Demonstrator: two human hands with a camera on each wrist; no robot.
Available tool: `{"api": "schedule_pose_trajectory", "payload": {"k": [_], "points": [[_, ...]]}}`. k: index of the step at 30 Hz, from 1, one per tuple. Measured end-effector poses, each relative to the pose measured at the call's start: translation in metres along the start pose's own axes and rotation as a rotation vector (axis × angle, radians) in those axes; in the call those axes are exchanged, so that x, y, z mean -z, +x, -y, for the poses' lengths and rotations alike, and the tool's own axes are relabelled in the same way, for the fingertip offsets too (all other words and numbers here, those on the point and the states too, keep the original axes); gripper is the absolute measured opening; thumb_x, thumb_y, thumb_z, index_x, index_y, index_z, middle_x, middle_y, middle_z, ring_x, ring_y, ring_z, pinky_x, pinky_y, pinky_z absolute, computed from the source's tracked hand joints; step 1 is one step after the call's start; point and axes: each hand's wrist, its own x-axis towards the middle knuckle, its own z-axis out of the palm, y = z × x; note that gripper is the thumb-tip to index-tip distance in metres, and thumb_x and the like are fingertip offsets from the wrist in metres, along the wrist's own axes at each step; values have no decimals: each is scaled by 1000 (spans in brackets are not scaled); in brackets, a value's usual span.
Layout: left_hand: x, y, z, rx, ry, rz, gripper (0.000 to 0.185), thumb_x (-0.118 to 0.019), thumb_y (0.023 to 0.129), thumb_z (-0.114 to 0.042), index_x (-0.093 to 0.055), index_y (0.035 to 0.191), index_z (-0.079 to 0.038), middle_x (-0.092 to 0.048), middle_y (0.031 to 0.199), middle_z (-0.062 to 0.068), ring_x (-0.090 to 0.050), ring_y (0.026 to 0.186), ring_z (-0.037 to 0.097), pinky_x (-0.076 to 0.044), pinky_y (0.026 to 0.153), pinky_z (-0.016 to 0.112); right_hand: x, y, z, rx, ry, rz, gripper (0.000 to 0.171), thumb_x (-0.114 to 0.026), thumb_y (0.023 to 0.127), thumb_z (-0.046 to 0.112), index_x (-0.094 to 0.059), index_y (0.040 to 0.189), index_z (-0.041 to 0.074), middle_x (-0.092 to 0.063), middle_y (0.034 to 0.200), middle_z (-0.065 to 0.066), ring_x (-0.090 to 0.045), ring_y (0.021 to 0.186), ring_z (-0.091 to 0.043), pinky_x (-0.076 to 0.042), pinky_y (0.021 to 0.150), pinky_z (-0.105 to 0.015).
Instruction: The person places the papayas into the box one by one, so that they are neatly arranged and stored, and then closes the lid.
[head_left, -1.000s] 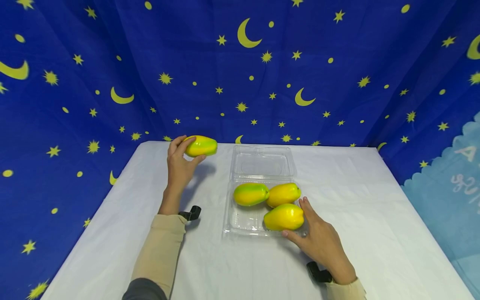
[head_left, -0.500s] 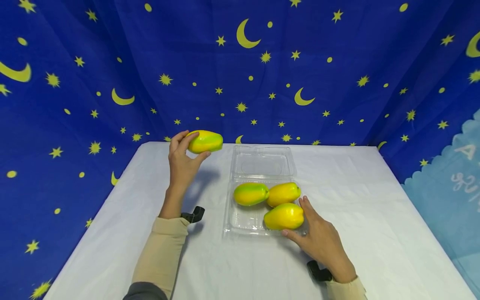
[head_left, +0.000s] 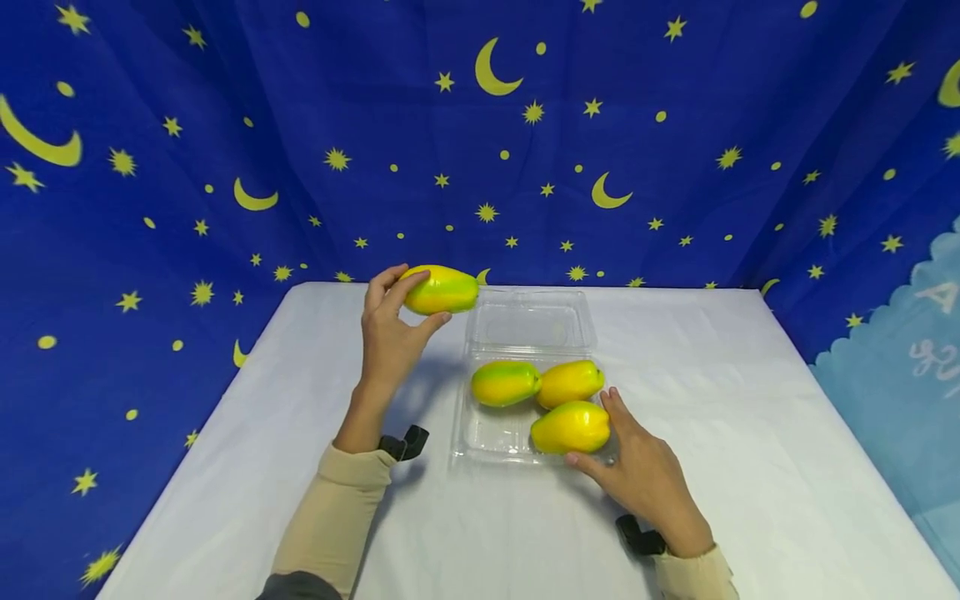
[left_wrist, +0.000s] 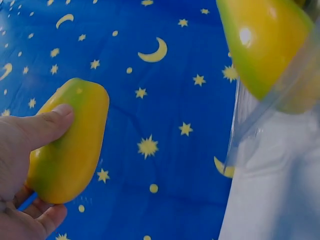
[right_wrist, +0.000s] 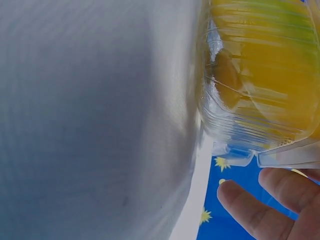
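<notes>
Yellow-green and glossy, a papaya (head_left: 440, 289) is held in the air by the left hand (head_left: 390, 337), thumb and fingers curled round its near end, just beside the raised lid of a clear plastic clamshell box (head_left: 529, 321). From the left wrist view the same papaya (left_wrist: 67, 142) sits against the starry blue backdrop (left_wrist: 165, 100), the thumb pressed along its side.

Three more papayas lie in the tray of the box: one green-tinged at the left (head_left: 505, 382), one beside it toward the right (head_left: 570, 382), touching it, and one nearer the person (head_left: 570, 427). The right hand (head_left: 645, 475) rests on the white surface (head_left: 750, 433) at the tray's near right corner, fingers fairly straight and touching the box and the nearest papaya, gripping nothing. A dark strap shows at each wrist.
</notes>
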Motion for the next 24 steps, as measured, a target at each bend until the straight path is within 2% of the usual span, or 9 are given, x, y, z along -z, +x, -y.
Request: {"api": "schedule_pose_trajectory", "payload": {"k": [4, 8, 11, 16, 22, 24], "points": [[-5, -8, -7, 8, -31, 14, 59, -90, 75, -17, -67, 129, -13, -50, 142, 13, -47, 134, 28, -42, 112, 46, -1, -1, -1, -2, 7, 8, 109, -69, 79, 72, -34, 155, 3, -34, 161, -15, -42, 52, -10, -56, 64, -40], [-10, -20, -15, 12, -48, 43, 60, -89, 76, -19, -65, 131, -12, -49, 142, 15, -47, 136, 30, -41, 111, 49, -2, -2, -2, 1, 4, 12, 109, -67, 79, 73, -34, 155, 2, -35, 161, -16, -59, 69, -15, -58, 74, -48], [-13, -31, -20, 8, -47, 76, 61, -89, 76, -21, -64, 132, -12, -49, 142, 15, -47, 135, 30, -41, 111, 50, -2, -1, -2, 8, 0, 7, 109, -66, 79, 74, -33, 155, 3, -35, 161, -17, -63, 73, -19, -58, 74, -48], [-15, -53, -27, 21, -61, 156, 61, -88, 78, -24, -63, 132, -13, -48, 142, 14, -50, 133, 28, -44, 109, 48, -1, 1, -2, 18, -2, 2, 110, -66, 79, 75, -34, 155, 3, -35, 161, -16, -62, 71, -18, -58, 74, -47], [-16, -78, -31, 48, -81, 225, 60, -87, 79, -25, -63, 132, -16, -49, 141, 9, -53, 129, 25, -51, 102, 44, 1, 1, -2, 15, 4, 13, 110, -66, 79, 75, -33, 156, 4, -34, 161, -16, -49, 57, -11, -57, 68, -43], [-17, -83, -32, 46, -81, 231, 59, -88, 78, -25, -63, 132, -17, -49, 140, 9, -54, 128, 25, -52, 100, 43, 1, 1, -2, 15, 4, 10, 109, -67, 79, 74, -33, 155, 4, -34, 161, -16, -55, 62, -14, -57, 69, -45]]}}
